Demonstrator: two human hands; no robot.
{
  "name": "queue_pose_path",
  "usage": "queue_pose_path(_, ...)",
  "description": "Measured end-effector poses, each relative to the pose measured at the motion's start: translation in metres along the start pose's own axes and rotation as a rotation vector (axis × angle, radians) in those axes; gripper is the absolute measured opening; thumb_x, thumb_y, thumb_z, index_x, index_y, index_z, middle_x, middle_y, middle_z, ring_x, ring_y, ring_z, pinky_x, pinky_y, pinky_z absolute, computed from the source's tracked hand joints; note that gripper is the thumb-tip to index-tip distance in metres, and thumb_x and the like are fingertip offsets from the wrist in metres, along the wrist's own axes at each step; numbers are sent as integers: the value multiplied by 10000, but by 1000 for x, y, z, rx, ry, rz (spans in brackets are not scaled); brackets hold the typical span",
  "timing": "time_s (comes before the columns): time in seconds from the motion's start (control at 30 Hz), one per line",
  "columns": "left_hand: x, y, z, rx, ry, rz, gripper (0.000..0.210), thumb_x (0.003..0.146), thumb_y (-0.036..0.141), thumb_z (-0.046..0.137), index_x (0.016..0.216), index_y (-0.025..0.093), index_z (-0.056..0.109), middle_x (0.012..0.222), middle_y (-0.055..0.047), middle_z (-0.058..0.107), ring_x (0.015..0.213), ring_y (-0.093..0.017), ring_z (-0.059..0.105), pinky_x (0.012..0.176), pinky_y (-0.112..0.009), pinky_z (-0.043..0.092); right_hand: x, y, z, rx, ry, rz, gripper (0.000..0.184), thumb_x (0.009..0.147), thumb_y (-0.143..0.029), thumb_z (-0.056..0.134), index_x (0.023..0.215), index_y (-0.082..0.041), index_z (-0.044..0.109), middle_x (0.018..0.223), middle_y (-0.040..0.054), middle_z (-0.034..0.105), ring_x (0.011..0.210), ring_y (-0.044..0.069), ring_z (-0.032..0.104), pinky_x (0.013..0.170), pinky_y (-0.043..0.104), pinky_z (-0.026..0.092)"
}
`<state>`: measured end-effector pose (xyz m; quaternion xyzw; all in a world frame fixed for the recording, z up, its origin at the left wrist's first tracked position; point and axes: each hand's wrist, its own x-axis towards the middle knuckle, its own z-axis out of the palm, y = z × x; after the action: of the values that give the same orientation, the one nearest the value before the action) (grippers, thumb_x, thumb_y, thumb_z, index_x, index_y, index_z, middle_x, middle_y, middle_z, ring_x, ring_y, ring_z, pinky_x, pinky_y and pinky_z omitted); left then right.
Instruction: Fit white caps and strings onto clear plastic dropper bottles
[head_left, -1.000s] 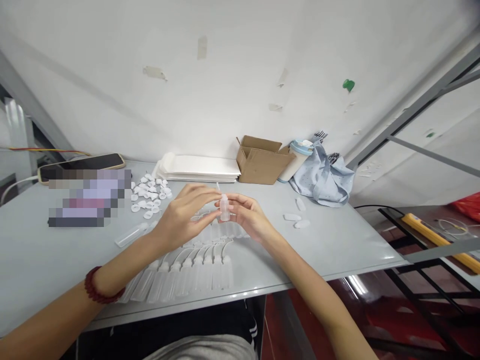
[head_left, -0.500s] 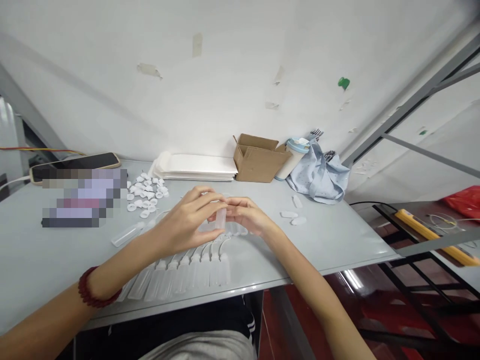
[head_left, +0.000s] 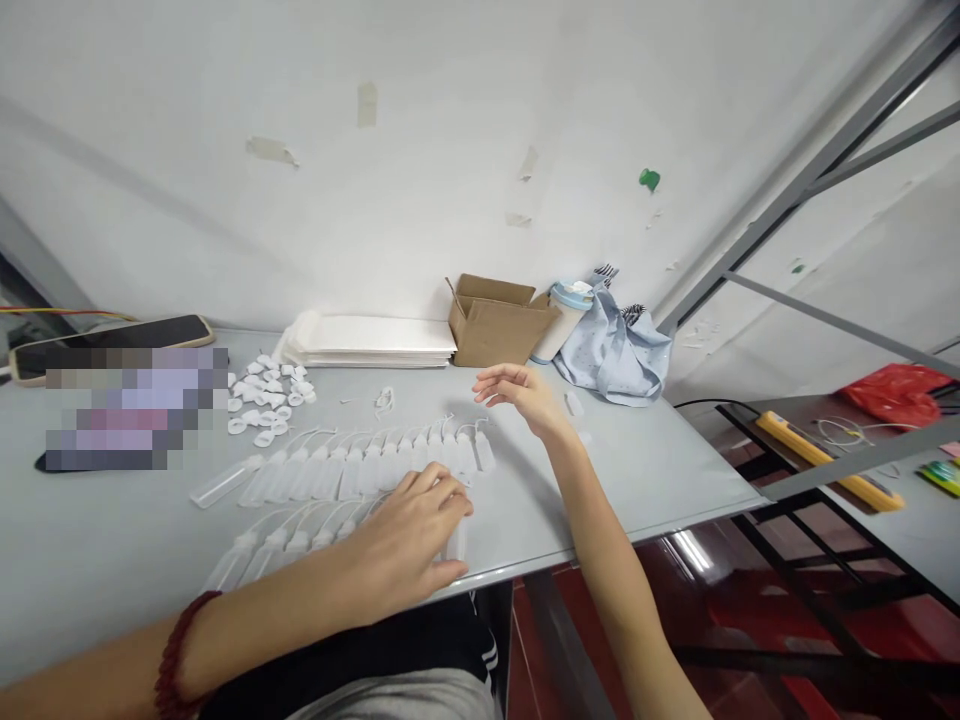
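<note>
My left hand (head_left: 424, 530) is low over the right end of the front row, its thumb and fingers on either side of a translucent plastic tube (head_left: 456, 545); the palm hides part of that row. The front-row tubes (head_left: 259, 558) have thin curved tails pointing away from me. Behind them lies a second row of similar tubes (head_left: 360, 472), side by side. My right hand (head_left: 521, 393) is raised above the table, right of the back row, with fingers stretched out and nothing in them. A small loop of pale cord or plastic (head_left: 384, 401) lies beyond the back row.
A pile of small white pieces (head_left: 266, 395) lies left, near a blurred-out device (head_left: 135, 410) and a phone (head_left: 112, 345). Along the wall stand white packets (head_left: 375, 340), a cardboard box (head_left: 499, 330), a lidded cup (head_left: 559, 320) and a blue cloth (head_left: 619, 355). A metal frame rises at right.
My hands have parted. The left came down toward me with the tube to the front row; the right moved right and up, off the tube. The view has turned slightly right.
</note>
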<state>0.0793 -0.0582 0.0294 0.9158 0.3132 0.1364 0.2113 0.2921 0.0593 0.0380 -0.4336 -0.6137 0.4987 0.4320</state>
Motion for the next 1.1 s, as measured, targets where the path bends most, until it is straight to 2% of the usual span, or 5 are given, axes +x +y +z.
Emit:
queue_pose_path(0.37,-7,1,21,195,5,-114,198,816,268,662,973,163,604,1038,-98,596,1018,-301,483,829,-439,442,-4,-9,-9,-117,82,-9,241,666,-164,495,844,-146,656,809,52,720,689,147,674,642,266,505)
queue_pose_path(0.53,-6,-3,9,137,31,-125,238,840,352,632,997,176,611,1087,-105,606,1049,-298,492,857,-432,439,-2,-9,-23,-436,190,43,255,740,-140,434,894,-133,638,859,74,728,703,150,694,630,251,510)
queue_pose_path(0.63,2,-25,-18,101,80,-199,283,892,397,506,1020,174,625,1092,-112,633,1068,-297,510,877,-432,443,2,-3,-38,-684,275,87,298,752,-97,403,929,-118,641,837,79,726,664,144,683,614,241,494)
queue_pose_path(0.83,20,-116,-74,202,153,-447,418,823,377,377,1027,163,672,1103,-120,690,1158,-336,527,955,-450,425,2,6,-69,-952,331,176,372,746,-11,412,968,-121,690,883,86,715,835,178,655,780,262,468)
queue_pose_path(1.1,40,-149,-73,153,88,-405,437,751,318,413,1056,166,686,1126,-124,701,1072,-296,615,904,-371,467,-4,14,-91,-1222,356,485,526,725,-1,509,1197,-183,651,1119,144,627,1047,259,590,840,312,447)
